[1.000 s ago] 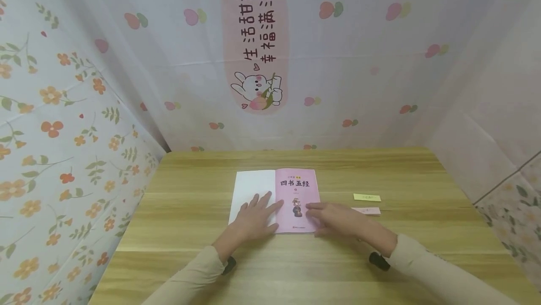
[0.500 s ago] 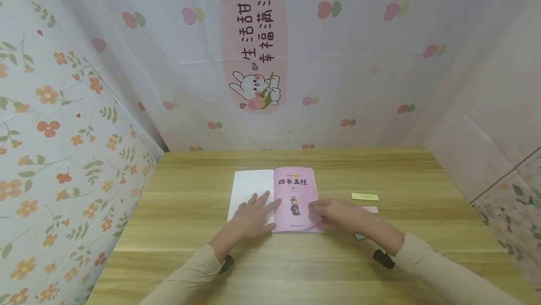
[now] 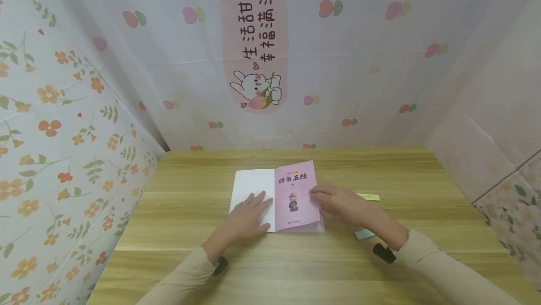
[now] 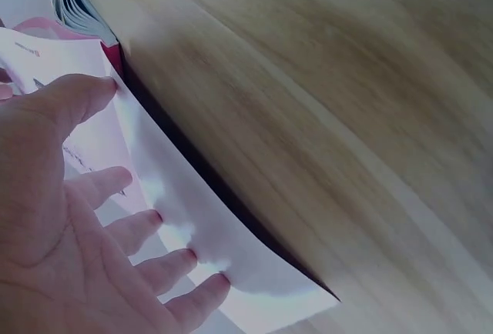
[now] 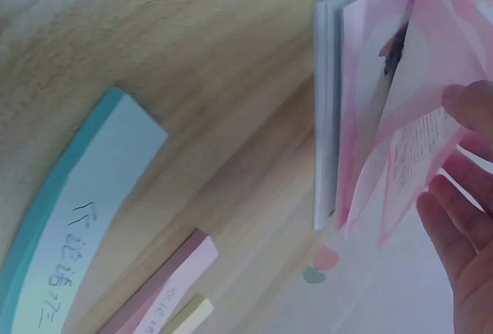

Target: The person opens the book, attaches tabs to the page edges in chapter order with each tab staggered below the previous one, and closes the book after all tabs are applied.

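Observation:
An open book lies on the wooden table, with a blank white left page [image 3: 251, 183] and a pink title page [image 3: 289, 211] bearing dark lettering and a small cartoon figure. My left hand [image 3: 249, 218] rests with spread fingers on the white page; in the left wrist view its thumb [image 4: 88, 95] touches near the fold. At the outer edge, my right hand [image 3: 344, 206] pinches the pink page, which stands raised at a slant above the pages beneath. The right wrist view shows my right thumb [image 5: 470, 107] against pink paper.
Right of the book lie a blue-green sticky note pad [image 5: 85, 218], a pink one [image 5: 177, 280] and a yellow one [image 5: 189, 317], with handwriting on them. The right forearm reaches over this area. A patterned curtain [image 3: 338, 70] hangs behind the table [image 3: 203, 164].
The pink page's outer edge has risen off the pages below, with my right hand moving slightly up. My left hand has slid a little left, off the pink page onto the white one.

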`<move>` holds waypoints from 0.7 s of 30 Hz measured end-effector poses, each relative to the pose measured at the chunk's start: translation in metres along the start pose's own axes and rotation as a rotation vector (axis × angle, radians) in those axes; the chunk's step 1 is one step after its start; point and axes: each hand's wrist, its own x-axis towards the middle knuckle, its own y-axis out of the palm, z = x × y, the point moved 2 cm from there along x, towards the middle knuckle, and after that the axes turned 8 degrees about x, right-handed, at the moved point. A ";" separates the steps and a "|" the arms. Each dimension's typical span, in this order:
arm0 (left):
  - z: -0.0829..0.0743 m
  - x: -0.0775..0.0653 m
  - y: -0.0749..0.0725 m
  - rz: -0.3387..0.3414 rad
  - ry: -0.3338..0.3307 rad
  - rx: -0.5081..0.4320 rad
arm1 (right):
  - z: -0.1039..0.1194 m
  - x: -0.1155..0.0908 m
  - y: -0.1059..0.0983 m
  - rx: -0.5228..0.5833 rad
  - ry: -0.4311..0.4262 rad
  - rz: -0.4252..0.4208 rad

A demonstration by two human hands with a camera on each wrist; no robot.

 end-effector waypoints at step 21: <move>0.016 -0.017 -0.002 -0.018 -0.010 -0.087 | -0.006 0.026 0.003 -0.005 0.041 -0.319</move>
